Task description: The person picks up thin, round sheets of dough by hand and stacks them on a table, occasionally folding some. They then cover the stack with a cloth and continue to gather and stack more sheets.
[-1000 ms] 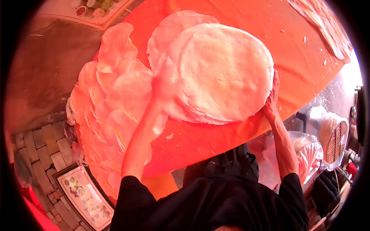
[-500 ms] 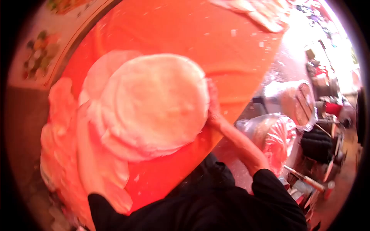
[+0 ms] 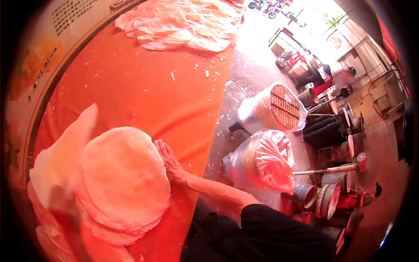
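Note:
A round stack of thin, pale flatbread-like sheets (image 3: pixel 126 179) lies on the orange cloth in front of me. My right hand (image 3: pixel 170 160) rests at the stack's right edge, fingers stretched out and lying flat. To the left, my left hand (image 3: pixel 61 201) is smeared by motion and its fingers do not show clearly. It overlaps a loose pale sheet (image 3: pixel 63 153) whose pointed end rises up beside the stack. More sheets lie in an uneven pile (image 3: pixel 41 218) under and around that arm.
A wide heap of similar sheets (image 3: pixel 179 26) covers the table's far end. White crumbs dot the orange cloth (image 3: pixel 131 83). Right of the table stand two plastic-wrapped drums (image 3: pixel 257 107), a pole-mounted fan (image 3: pixel 347 89) and several metal pots (image 3: pixel 305 194).
My view has turned right, so the stack now sits lower left. My right hand stays at the stack's edge. My left hand has moved off the stack's left side to the loose sheets.

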The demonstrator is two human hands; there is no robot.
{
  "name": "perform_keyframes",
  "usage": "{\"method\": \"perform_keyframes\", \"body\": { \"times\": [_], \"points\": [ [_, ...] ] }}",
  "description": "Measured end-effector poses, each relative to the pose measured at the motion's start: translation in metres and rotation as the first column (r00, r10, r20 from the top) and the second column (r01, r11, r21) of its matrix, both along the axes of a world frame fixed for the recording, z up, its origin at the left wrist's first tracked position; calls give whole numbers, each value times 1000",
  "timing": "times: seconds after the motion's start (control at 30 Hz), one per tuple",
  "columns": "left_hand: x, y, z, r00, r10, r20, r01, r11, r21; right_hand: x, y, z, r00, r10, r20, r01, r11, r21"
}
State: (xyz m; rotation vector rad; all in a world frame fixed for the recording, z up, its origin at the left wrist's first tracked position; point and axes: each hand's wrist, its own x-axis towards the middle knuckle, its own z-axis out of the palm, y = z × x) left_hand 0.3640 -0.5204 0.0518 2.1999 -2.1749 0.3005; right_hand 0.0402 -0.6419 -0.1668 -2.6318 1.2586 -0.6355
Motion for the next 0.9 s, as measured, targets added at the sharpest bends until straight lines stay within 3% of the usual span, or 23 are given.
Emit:
{"method": "perform_keyframes", "body": {
  "times": [0.07, 0.2, 0.3, 0.33, 0.4, 0.47, 0.53, 0.6, 0.63, 0.67, 0.7, 0.73, 0.8, 0.83, 0.9],
  "points": [
    [-37, 14, -28, 996, -63, -66, 72, 987, 145, -3, 3, 9, 998, 17, 68, -20, 999, 38],
    [-94, 58, -105, 914, -17, -406, 165, 929, 331, -3, 4, 6, 995, 21, 100, -24, 999, 25],
    [-123, 96, -81, 879, -29, -476, 75, 994, 78, -12, -1, -16, 994, 46, 99, -52, 997, 55],
    [-119, 112, -81, 864, -25, -503, 44, 999, 27, -17, 8, -4, 955, -31, 294, -30, 980, 198],
    [-89, 160, -112, 820, 20, -572, -20, 1000, 5, -34, 38, 33, 999, -7, 53, 3, 997, 71],
    [-87, 212, -110, 797, 54, -602, -80, 997, -17, -53, 67, 31, 984, -48, 172, 62, 995, -72],
    [-90, 267, -111, 759, 100, -643, -172, 984, -50, -60, 121, 47, 964, -101, 245, 110, 994, -24],
    [-98, 311, -123, 700, 58, -712, -206, 971, -124, -37, 175, 67, 980, 3, 199, -27, 993, 115],
    [-112, 320, -103, 594, 191, -781, -295, 955, 9, -14, 203, 71, 971, 62, 231, -105, 978, 179],
    [-118, 333, -111, 561, 124, -819, -306, 950, -65, 10, 224, 71, 886, 159, 436, -287, 926, 246],
    [-121, 354, -113, 537, 261, -802, -341, 937, 77, 43, 254, 82, 839, 36, 543, -346, 805, 482],
    [-124, 367, -110, 547, 224, -806, -327, 944, 40, 63, 273, 65, 878, 17, 478, -356, 689, 631],
    [-128, 398, -101, 424, 355, -833, -374, 906, 196, 115, 302, 71, 813, -114, 570, -469, 452, 759],
    [-126, 412, -106, 371, 371, -851, -423, 884, 200, 137, 308, 62, 861, -91, 500, -421, 424, 802],
    [-126, 448, -116, 253, 380, -890, -485, 846, 224, 173, 321, 43, 824, -293, 485, -461, 152, 874]
  ]
}}
